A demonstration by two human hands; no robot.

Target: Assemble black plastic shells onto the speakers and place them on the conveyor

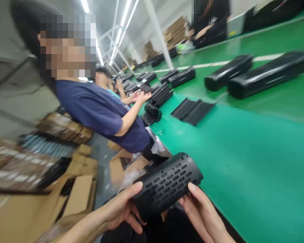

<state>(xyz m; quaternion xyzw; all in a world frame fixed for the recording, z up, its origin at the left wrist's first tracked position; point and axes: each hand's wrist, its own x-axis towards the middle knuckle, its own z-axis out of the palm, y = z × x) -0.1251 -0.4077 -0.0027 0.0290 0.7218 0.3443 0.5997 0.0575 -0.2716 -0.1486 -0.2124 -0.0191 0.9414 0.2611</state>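
Note:
A black cylindrical plastic cover [167, 185] with rows of slotted holes is held between my two hands, tilted, in front of my lap. My left hand [126, 206] grips its left end, thumb on top and fingers underneath. On the right end, my right hand [199, 206] presses its thumb against the lower edge, with the other fingers partly hidden beneath. The near edge of the green bench [243, 189] lies just right of the cover.
Flat black panels [192, 110] and stacked black parts [162, 94] lie farther along the bench. Long glossy black housings [268, 74] rest beyond. A co-worker in a navy shirt [96, 108] stands close at left. Cardboard boxes [78, 195] crowd the floor.

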